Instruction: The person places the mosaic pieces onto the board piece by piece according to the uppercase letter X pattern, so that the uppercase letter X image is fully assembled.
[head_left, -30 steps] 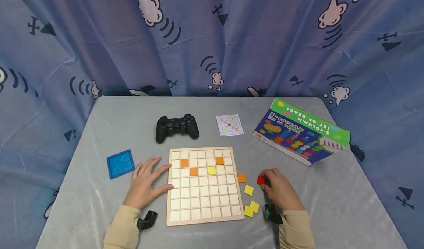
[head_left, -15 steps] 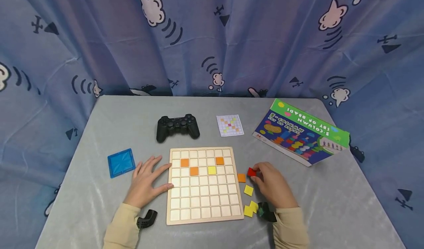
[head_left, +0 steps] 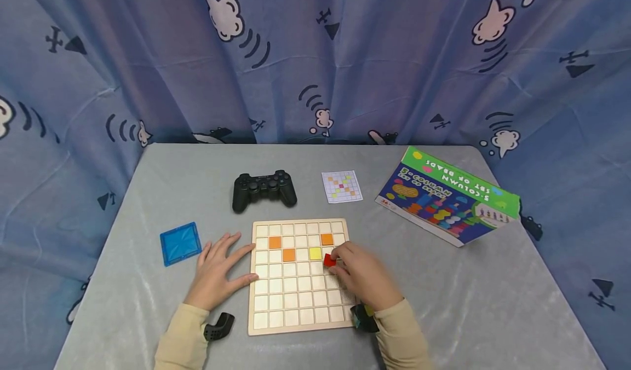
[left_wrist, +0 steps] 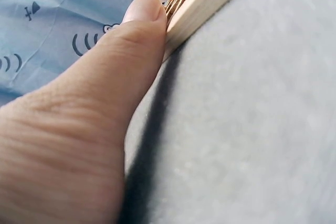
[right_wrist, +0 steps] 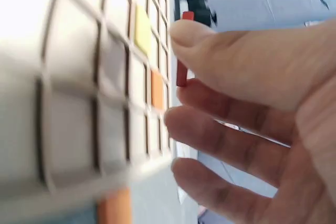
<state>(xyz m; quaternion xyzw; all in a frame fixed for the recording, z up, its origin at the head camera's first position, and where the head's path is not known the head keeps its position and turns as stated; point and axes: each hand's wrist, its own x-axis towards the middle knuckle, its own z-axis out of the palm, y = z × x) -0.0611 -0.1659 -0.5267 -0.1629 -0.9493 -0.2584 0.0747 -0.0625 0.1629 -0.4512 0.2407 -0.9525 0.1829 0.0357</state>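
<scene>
A wooden grid board (head_left: 283,304) lies mid-table with orange tiles (head_left: 288,255) and a yellow tile (head_left: 315,253) set in its upper squares. My right hand (head_left: 367,277) pinches a red square tile (head_left: 329,260) between thumb and fingers, over the board's right part. In the right wrist view the red tile (right_wrist: 182,72) stands edge-on under the thumb, close over the grid. My left hand (head_left: 214,274) is spread at the board's left edge, thumb and forefinger against it; the left wrist view shows the thumb (left_wrist: 121,61) touching the wooden rim (left_wrist: 205,3).
Behind the board are a black game controller (head_left: 264,189) and a small printed pattern card (head_left: 342,186). A colourful box (head_left: 448,197) lies at the back right, a blue square tray (head_left: 180,244) at the left. My right arm hides most loose tiles beside the board.
My right hand has carried the red tile leftward from the table at the right to over the board. The left hand stays put at the board's edge.
</scene>
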